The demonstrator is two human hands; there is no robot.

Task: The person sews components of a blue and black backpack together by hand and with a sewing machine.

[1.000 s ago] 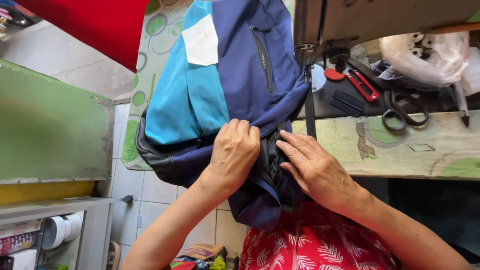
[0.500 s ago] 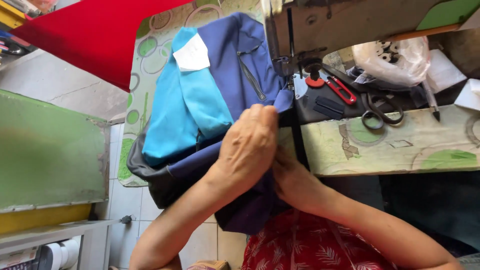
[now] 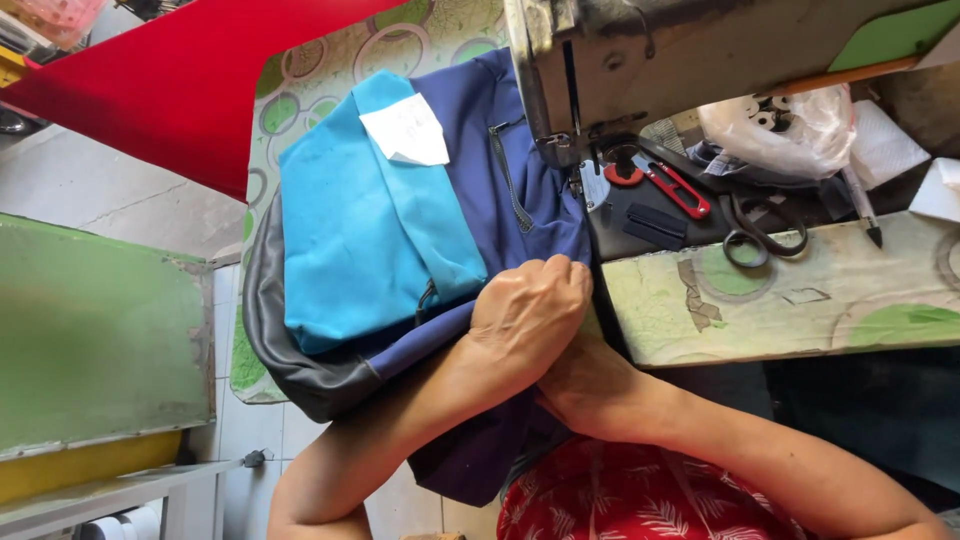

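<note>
Sewing table: backpack lengthwise toward machine.

Against the sewing machine, the left hand now lies closed over the navy edge of the blue bag, where a second ago it lay flat and apart from the right hand. The right hand has slid under the left, mostly hidden beneath it. The bag has shifted closer to the machine's needle, its paper tag nearer the machine head.
</note>
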